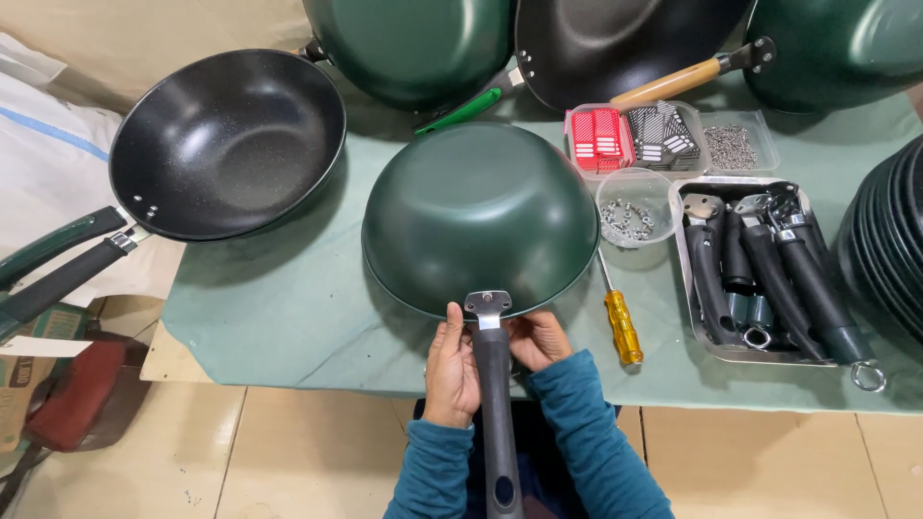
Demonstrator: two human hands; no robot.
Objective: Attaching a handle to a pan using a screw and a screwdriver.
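- Right now, from the head camera, we have the upside-down green pan lying on the green cloth, at the near edge of the table and in the middle of the scene.
- Our black handle points toward us, and its metal bracket lies against the near rim of the pan; we judge the handle to be placed but cannot see any screw in it.
- Our left hand is wrapped around the left side of the handle just below the bracket, fingers closed on it.
- Our right hand is on the right side of the same joint, fingers curled in under the rim; whether it pinches a small part we cannot tell.
- Just right of the pan lies the yellow-handled screwdriver, untouched, so we judge the fastening not yet finished.
- Beyond it to the right, the metal tray holds more black handles, which suggests more pans are left to fit.
- Farther off stand a small round tub of nuts, a box of red and grey packets and a box of small screws.
- At the far left rests a black pan with its handle on, seemingly done; more green and black pans lie along the far edge.
- At the right edge, a stack of dark pans shows no handles from here.
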